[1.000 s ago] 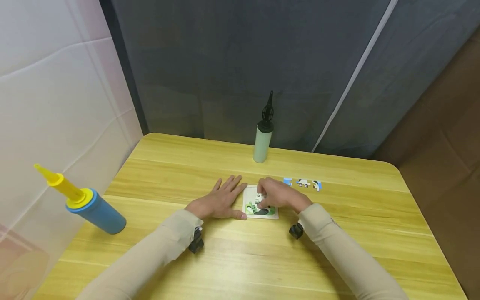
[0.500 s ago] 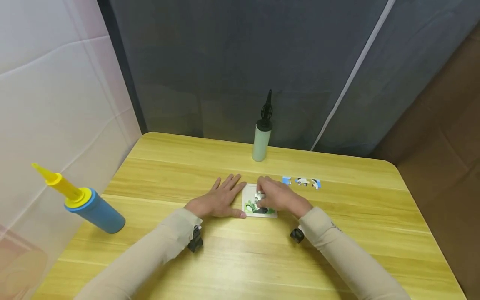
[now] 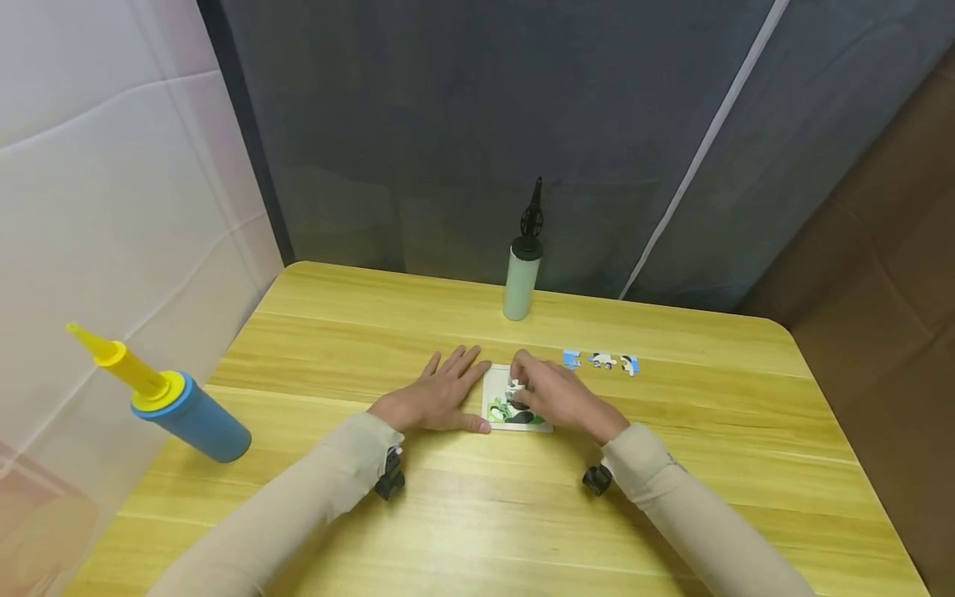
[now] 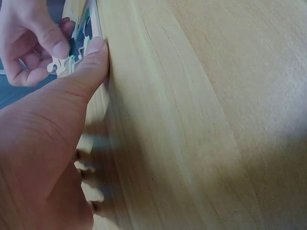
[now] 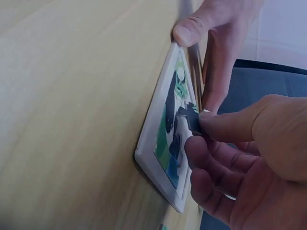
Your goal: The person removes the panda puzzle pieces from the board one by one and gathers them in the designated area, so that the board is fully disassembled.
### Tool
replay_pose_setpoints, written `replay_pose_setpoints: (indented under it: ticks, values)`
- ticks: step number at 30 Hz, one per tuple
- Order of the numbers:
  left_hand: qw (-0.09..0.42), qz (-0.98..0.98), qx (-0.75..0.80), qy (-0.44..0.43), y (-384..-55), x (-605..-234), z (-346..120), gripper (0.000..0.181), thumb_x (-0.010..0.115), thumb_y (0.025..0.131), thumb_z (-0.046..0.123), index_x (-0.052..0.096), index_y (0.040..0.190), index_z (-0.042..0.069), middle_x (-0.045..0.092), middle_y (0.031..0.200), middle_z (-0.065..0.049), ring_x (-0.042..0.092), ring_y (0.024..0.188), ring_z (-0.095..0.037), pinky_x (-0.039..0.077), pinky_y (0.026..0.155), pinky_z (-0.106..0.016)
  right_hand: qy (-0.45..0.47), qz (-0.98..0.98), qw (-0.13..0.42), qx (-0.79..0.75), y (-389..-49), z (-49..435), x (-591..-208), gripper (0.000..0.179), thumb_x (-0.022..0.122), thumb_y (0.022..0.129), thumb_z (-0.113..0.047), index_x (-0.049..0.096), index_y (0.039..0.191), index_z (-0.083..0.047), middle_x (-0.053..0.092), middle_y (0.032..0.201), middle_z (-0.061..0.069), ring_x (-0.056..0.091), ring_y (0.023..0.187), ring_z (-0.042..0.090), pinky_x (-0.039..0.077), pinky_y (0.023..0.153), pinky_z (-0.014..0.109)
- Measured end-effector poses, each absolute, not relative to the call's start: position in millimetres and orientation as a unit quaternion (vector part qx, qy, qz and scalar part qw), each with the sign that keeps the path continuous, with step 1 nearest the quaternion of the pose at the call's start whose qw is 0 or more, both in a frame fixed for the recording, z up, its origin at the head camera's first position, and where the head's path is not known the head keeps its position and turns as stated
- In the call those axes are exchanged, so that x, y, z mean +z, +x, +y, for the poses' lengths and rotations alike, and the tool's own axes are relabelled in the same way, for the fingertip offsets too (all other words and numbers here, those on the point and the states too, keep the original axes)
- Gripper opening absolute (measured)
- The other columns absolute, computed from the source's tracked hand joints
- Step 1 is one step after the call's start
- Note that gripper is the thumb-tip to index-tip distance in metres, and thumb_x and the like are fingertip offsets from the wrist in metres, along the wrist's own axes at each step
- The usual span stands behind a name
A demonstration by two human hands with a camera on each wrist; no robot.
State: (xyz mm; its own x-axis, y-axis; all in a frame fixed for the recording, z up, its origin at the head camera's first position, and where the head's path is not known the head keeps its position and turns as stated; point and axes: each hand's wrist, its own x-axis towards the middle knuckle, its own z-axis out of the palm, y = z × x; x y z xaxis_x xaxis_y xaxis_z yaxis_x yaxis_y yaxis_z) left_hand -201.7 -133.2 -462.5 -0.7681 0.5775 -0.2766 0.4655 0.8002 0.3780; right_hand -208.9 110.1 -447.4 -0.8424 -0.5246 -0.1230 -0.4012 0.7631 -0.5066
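Puzzle board (image 3: 496, 381) with a white rectangular frame lies on the yellow wood-grain tabletop (image 3: 462, 531). The left hand (image 3: 431, 405) spreads wide left of the board, thumb at its near corner. The right hand (image 3: 561, 396), grip narrow, pinches a small dark-faced jigsaw piece (image 5: 191, 118) at the board, contact unclear. Three blue-white-black jigsaw pieces (image 3: 602, 361) lie right of it.

No readable text in any of these, tbh. The puzzle tray (image 3: 495, 381) has picture art on it but no legible letters or numbers. Same deal with the loose pieces (image 3: 602, 361) right of the tray, the pale green pump (image 3: 521, 286) behind it and the blue-and-yellow pump (image 3: 160, 394) well off to its left. Tiny print might be lost at this resolution, though.
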Motion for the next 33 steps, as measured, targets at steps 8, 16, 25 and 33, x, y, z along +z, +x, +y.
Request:
replay_pose_setpoints:
  ticks: [8, 16, 25, 33]
  values:
    - [0.190, 0.930, 0.146, 0.281, -203, -462, -133, 0.105, 0.067, 0.096, 0.066, 0.017, 0.172, 0.012, 0.000, 0.181, -0.018, 0.000, 0.169, -0.041, 0.004, 0.135, -0.067, -0.219, 0.914, 0.129, -0.318, -209, 124, -440, 0.015, 0.063, 0.108, -0.016, 0.058, 0.122, -0.012, 0.070, 0.108, 0.007, 0.061, 0.082, 0.015, 0.050, 0.069, 0.030]
    - [0.187, 0.930, 0.147, 0.280, -202, -464, -136, 0.107, 0.068, 0.096, 0.067, 0.016, 0.173, 0.013, -0.001, 0.181, -0.018, -0.001, 0.169, -0.041, 0.003, 0.135, -0.067, -0.194, 0.908, 0.069, -0.366, -217, 158, -428, 0.013, 0.066, 0.106, -0.012, 0.060, 0.116, -0.008, 0.071, 0.108, 0.013, 0.057, 0.075, 0.017, 0.050, 0.063, 0.028]
    - [0.187, 0.931, 0.148, 0.278, -203, -466, -140, 0.107, 0.068, 0.095, 0.067, 0.017, 0.172, 0.013, 0.000, 0.182, -0.017, -0.001, 0.169, -0.041, 0.002, 0.135, -0.067, -0.147, 0.924, 0.052, -0.350, -229, 200, -422, 0.015, 0.068, 0.104, -0.009, 0.061, 0.116, -0.003, 0.070, 0.107, 0.017, 0.060, 0.078, 0.018, 0.054, 0.067, 0.026]
    - [0.181, 0.930, 0.152, 0.282, -202, -469, -140, 0.106, 0.068, 0.096, 0.066, 0.017, 0.172, 0.012, 0.001, 0.181, -0.018, 0.000, 0.169, -0.042, 0.004, 0.134, -0.069, -0.124, 0.929, 0.068, -0.342, -235, 230, -418, 0.018, 0.065, 0.105, -0.009, 0.059, 0.119, 0.001, 0.068, 0.106, 0.020, 0.066, 0.078, 0.028, 0.051, 0.063, 0.028]
